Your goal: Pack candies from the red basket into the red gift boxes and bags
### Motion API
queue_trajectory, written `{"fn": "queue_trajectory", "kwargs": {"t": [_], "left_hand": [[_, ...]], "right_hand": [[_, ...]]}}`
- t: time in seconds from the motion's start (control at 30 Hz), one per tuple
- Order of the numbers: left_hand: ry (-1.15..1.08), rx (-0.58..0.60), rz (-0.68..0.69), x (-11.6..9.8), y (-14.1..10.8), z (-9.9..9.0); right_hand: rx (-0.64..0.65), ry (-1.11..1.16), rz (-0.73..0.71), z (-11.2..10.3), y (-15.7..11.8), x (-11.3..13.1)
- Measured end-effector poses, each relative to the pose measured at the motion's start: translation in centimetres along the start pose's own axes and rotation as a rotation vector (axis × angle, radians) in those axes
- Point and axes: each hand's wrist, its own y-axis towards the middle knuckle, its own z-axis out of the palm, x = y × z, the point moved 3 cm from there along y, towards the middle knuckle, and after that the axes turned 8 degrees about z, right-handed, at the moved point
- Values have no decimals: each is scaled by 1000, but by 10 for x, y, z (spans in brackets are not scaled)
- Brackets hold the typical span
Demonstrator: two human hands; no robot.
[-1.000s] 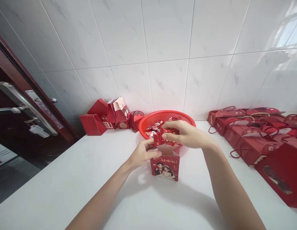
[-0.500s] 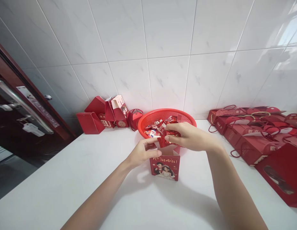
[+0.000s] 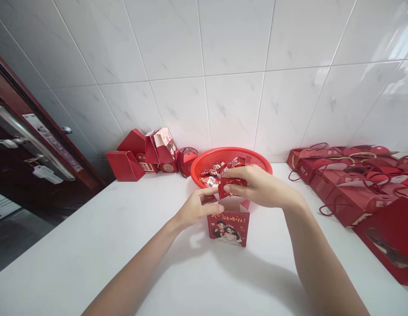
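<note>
A red box (image 3: 228, 230) with a cartoon bride and groom stands upright on the white table, its top open. My left hand (image 3: 199, 208) grips the box's upper left edge, thumb at the front and fingers behind. Over the opening, my right hand (image 3: 253, 186) pinches a red wrapped packet (image 3: 234, 186). Just behind is a red plastic basket (image 3: 230, 151) holding several wrapped sweets (image 3: 217, 171), partly hidden by my right hand.
Several red gift boxes (image 3: 338, 175) with cord handles fill the right side of the white table (image 3: 102, 232). More red boxes (image 3: 125, 166) stand at the back left by the tiled wall (image 3: 177, 101). A dark red door (image 3: 23, 131) with keys is at far left.
The view has shifted slightly. Both hands stay at the box, and the red packet in my right hand looks more upright over the opening.
</note>
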Motion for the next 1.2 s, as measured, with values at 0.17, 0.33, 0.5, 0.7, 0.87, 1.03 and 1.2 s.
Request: {"fn": "queue_trajectory", "kwargs": {"t": [0.17,0.33,0.5,0.7,0.87,1.03,1.2], "left_hand": [[36,-52,-7,0,0,-1],[-6,6,-1,0,0,0],[49,-23,-6,2,-1,-3],[38,-4,-6,4,0,-2],[59,-41,-3,5,-1,-4],[30,-33,-26,7,-1,-4],[15,-90,-38,12,-1,-6]], "right_hand": [[14,-55,25,4,1,-6],[-41,-64,32,2,2,-4],[-86,-14,35,1,3,0],[-55,-35,43,5,4,-1],[-72,-28,58,5,4,-2],[-105,54,-5,-1,1,-1],[-202,189,-69,-16,-9,1]]}}
